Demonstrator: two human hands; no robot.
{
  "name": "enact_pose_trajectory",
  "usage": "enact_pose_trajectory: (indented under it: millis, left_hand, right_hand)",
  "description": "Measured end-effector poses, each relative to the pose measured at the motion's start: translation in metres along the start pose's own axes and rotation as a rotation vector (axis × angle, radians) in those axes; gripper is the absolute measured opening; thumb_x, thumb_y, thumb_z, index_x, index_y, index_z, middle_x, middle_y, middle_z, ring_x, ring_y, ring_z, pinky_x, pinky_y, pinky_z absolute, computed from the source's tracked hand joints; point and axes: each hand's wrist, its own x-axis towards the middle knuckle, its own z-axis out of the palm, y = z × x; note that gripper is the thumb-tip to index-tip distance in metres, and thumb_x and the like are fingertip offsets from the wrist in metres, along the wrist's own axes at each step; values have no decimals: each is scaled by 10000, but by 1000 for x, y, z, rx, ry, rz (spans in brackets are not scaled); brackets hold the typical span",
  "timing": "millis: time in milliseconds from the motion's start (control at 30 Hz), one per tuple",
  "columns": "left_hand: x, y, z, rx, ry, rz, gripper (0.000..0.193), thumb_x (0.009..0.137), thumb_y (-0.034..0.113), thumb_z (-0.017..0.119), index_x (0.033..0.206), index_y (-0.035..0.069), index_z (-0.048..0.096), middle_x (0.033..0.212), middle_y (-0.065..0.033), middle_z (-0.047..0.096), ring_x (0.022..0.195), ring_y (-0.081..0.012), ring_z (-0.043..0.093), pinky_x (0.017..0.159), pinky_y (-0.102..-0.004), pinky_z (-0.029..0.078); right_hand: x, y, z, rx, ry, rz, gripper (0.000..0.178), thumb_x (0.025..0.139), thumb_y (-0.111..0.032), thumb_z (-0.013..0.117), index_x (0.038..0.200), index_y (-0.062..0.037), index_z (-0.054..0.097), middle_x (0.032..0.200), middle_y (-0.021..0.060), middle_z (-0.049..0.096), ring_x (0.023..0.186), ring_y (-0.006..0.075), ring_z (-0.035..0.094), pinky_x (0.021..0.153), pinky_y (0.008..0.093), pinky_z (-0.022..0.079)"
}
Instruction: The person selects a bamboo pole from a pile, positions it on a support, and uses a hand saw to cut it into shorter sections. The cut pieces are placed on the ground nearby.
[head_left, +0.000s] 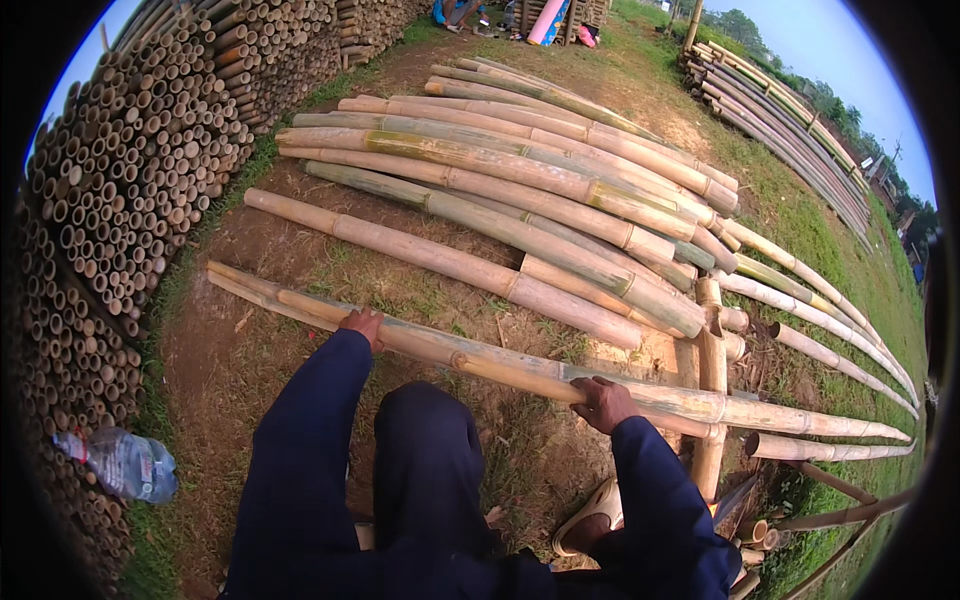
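A long bamboo pole [480,357] lies crosswise in front of me, running from the left out to the right. Its left end shows two tips side by side; whether this is a split or a second pole I cannot tell. My left hand [363,325] is closed over the pole's left part. Farther along to the right, my right hand [603,402] grips it from the near side, fingers curled over the top. The pole's right part passes over an upright-looking bamboo support [711,365]. Just beyond it lies another loose bamboo pole [430,262].
Several cut bamboo poles [500,175] lie in a heap beyond my hands. A tall stack of bamboo [150,150] fills the left, with a clear plastic bottle [130,465] beside it. More poles [780,130] are piled far right. People [460,15] sit at the back.
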Motion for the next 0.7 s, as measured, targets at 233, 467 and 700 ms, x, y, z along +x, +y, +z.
enact_pose_trajectory:
  millis: [233,467,700]
  left_hand:
    - [15,85,-72,5,23,349,746,807,387,841,1430,101,546,1408,-199,593,1295,-368,579,1089,-474,472]
    - [1,239,-84,214,-80,689,776,800,428,833,1416,73,523,1347,-188,614,1245,-395,595,1077,-496,470]
    - [-6,330,-4,-66,-15,692,990,637,456,937,1416,33,497,1347,-215,586,1308,-387,544,1102,-472,440]
  right_hand:
    - [13,13,43,1,111,126,392,857,-253,779,1235,-181,707,1099,92,610,1123,316,608,945,473,488]
    - [21,26,60,-27,183,223,325,856,-231,721,1178,-224,765,1121,100,554,1163,294,511,1006,453,426]
    - [40,40,66,21,195,204,277,780,-223,774,1051,-175,800,1137,107,581,1183,291,523,1018,439,419]
